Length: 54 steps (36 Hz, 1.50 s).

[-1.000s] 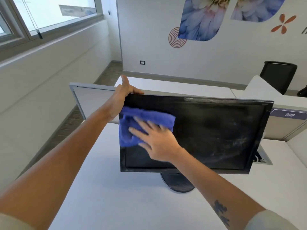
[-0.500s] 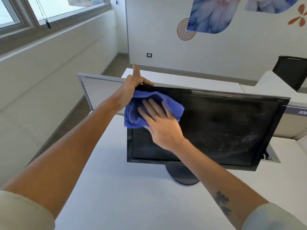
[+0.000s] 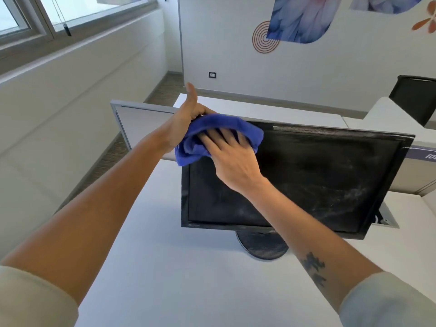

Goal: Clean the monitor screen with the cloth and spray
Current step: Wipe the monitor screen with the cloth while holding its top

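Observation:
A black monitor (image 3: 318, 175) stands on a round base on the white desk, its dark screen streaked with dust toward the right. A blue cloth (image 3: 219, 128) lies bunched over the screen's top left corner. My right hand (image 3: 231, 159) presses flat on the cloth, fingers spread and partly tucked into its folds. My left hand (image 3: 186, 121) grips the monitor's top left corner behind the cloth, thumb pointing up. No spray bottle is in view.
The white desk (image 3: 165, 267) runs toward me. A grey partition panel (image 3: 139, 123) stands behind the monitor. A cable hatch (image 3: 387, 220) sits at the monitor's right. A black chair (image 3: 417, 97) stands at the far right, and a window ledge runs along the left wall.
My right hand has slid the blue cloth upward from the left middle of the screen to its top left corner. My left hand has kept hold of that corner.

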Motion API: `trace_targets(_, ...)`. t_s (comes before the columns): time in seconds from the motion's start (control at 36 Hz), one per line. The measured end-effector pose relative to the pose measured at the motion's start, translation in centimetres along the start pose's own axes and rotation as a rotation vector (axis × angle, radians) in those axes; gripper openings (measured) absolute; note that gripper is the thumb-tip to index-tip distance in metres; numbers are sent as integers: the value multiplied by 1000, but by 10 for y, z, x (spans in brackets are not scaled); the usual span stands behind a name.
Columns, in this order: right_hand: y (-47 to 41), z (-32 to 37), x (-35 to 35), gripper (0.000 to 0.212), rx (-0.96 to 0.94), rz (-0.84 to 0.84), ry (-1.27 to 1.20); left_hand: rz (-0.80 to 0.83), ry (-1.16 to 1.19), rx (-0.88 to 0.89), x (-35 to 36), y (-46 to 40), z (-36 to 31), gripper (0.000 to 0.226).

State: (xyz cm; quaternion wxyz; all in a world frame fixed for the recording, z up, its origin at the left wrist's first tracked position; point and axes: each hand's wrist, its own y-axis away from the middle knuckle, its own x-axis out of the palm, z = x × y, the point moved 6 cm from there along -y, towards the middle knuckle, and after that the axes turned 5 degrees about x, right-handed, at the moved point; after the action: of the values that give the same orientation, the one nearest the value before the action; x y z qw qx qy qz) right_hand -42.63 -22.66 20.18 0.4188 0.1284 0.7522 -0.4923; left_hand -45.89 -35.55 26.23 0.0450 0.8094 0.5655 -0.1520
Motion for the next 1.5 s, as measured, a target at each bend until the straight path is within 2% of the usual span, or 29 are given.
trace_targets(0.08,-11,8,2,51,40,19,-47,71,-4,-38,-1,-1,1,145)
trace_targets(0.17,15,28,18,50,22,101,-120,-57,17,-130,-14,-4,9,127)
trace_targets(0.25,61,46,34,46,-118,255,-154,-39,-37,-134,-16,-3,11,121)
trace_targets(0.33,96,48,46,42,-263,328,-94,-4,-71,-131,-12,-4,10,119)
trace_targets(0.44,67,31,30,45,-275,231,-49,-7,-69,-125,-13,-7,-5,122)
trace_targets(0.53,24,23,13,41,-166,99,-71,1,-52,-173,-14,-6,-4,129)
trace_targets(0.61,-6,18,3,46,-69,32,-71,48,34,-214,-12,-1,-2,135)
trace_targets(0.78,7,27,10,54,19,89,-106,33,34,-242,-17,-3,-7,139)
trace_targets(0.92,56,46,30,56,-113,219,-161,19,-16,-208,-20,-2,-9,134)
trace_targets(1.0,50,41,28,54,-136,193,-141,15,-34,-200,-19,-1,-9,132)
trace_targets(1.19,-7,24,10,54,22,90,-124,53,9,-247,-13,-3,-8,134)
trace_targets(1.36,34,36,30,63,-36,222,-147,13,-35,-245,-16,-2,-6,130)
trace_targets(1.5,129,58,60,64,-258,516,-115,-40,-79,-200,-14,-5,-4,119)
